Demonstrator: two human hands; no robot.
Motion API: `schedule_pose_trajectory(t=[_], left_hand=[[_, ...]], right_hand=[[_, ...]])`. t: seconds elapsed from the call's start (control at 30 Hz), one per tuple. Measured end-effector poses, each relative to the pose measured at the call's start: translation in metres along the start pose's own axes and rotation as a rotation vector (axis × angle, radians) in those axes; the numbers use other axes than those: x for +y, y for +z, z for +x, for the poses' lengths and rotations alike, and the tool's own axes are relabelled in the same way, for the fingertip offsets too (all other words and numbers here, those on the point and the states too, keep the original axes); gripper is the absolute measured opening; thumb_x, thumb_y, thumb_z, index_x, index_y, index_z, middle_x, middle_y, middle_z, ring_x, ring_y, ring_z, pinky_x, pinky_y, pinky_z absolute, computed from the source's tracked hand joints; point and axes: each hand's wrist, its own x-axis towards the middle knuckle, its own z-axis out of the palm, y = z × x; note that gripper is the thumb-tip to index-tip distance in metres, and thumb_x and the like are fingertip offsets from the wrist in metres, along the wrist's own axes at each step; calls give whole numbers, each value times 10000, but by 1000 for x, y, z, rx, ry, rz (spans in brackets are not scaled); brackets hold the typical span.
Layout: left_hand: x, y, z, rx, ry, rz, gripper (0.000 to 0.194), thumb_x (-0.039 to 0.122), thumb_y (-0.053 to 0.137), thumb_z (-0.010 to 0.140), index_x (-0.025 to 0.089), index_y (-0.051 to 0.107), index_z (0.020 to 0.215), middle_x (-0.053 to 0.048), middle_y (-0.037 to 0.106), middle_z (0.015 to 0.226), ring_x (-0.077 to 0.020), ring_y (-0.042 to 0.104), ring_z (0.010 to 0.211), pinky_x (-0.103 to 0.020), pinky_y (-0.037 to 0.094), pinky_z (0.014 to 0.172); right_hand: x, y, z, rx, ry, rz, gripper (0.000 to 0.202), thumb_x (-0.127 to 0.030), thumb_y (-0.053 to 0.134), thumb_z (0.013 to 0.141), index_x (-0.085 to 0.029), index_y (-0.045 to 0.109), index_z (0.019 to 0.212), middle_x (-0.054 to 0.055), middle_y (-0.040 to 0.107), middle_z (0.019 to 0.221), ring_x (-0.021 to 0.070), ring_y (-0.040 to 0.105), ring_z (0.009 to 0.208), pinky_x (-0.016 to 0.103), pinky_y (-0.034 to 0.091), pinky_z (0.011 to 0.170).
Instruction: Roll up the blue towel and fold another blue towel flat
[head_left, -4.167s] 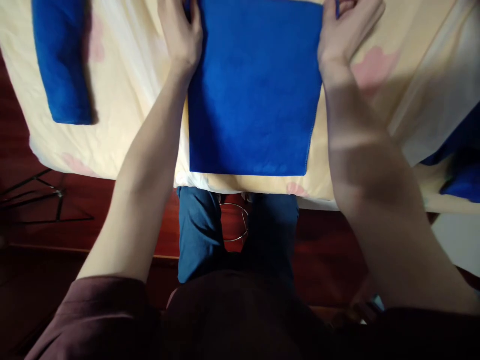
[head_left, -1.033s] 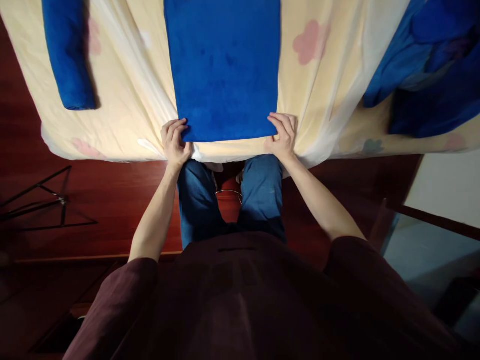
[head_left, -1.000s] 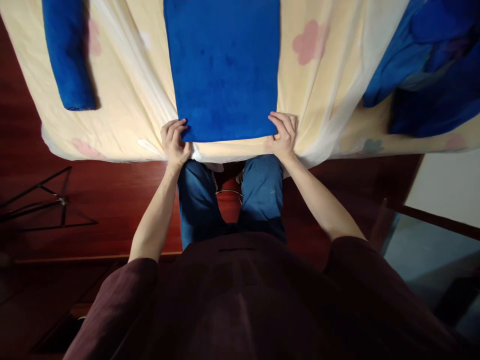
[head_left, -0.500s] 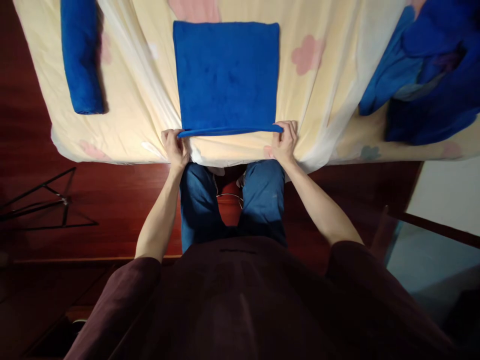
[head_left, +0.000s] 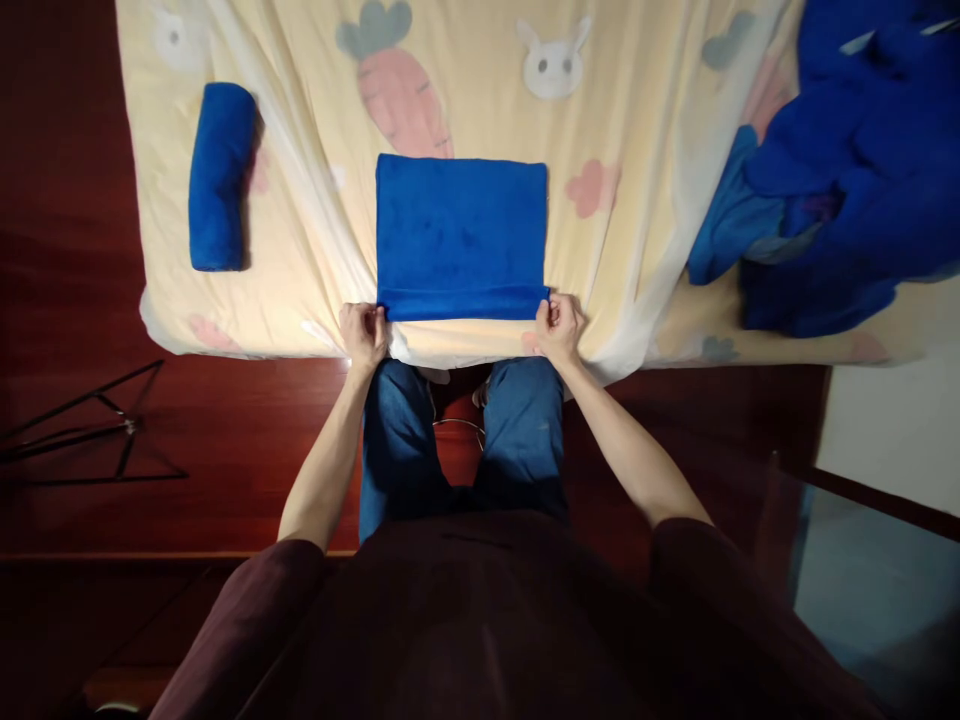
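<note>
The left hand (head_left: 364,335) and right hand (head_left: 559,325), each grip pinching a corner of the blue cloth (head_left: 461,230) by the bed (head_left: 480,345)'s near edge, should pull evenly so the folded strip (head_left: 463,302) lies straight.

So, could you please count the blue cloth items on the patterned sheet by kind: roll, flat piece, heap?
Blue roll: 1
Flat blue piece, near edge folded over: 1
Blue heap: 1 (pieces inside cannot be told)
Total: 3, the heap counted as one

The cloth (head_left: 461,225) and the roll (head_left: 221,180) both read plain blue on my feed; I see a cream sheet (head_left: 315,130) printed with a pink carrot (head_left: 401,95) and white rabbit face (head_left: 555,70), and a reddish-brown floor (head_left: 255,430).
</note>
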Motion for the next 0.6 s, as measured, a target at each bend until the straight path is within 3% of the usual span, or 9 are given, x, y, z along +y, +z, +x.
schedule_pose_trajectory(t=[0.1,0.33,0.6], left_hand=[[-6,2,-1,127,33,41,245,491,561,975,253,582,918,-88,616,849,-279,602,913,-506,500,917],[-10,5,2,186,142,12,210,354,508,1011,224,672,989,-88,645,877,-250,593,897,-463,490,894],[-15,9,-1,163,102,-17,237,370,534,1031,224,710,1090,-87,636,893,-254,592,930,-462,484,917]], right_hand=[[-1,0,1,-8,-13,4,249,-408,451,1007,-243,594,888,37,564,691,225,609,712,395,562,764],[3,3,1,23,-66,81,228,-370,479,1020,-210,627,952,63,640,814,213,641,828,382,544,843],[5,5,-1,46,-67,101,178,-324,528,994,-203,655,1028,42,626,802,199,645,803,358,555,830]])
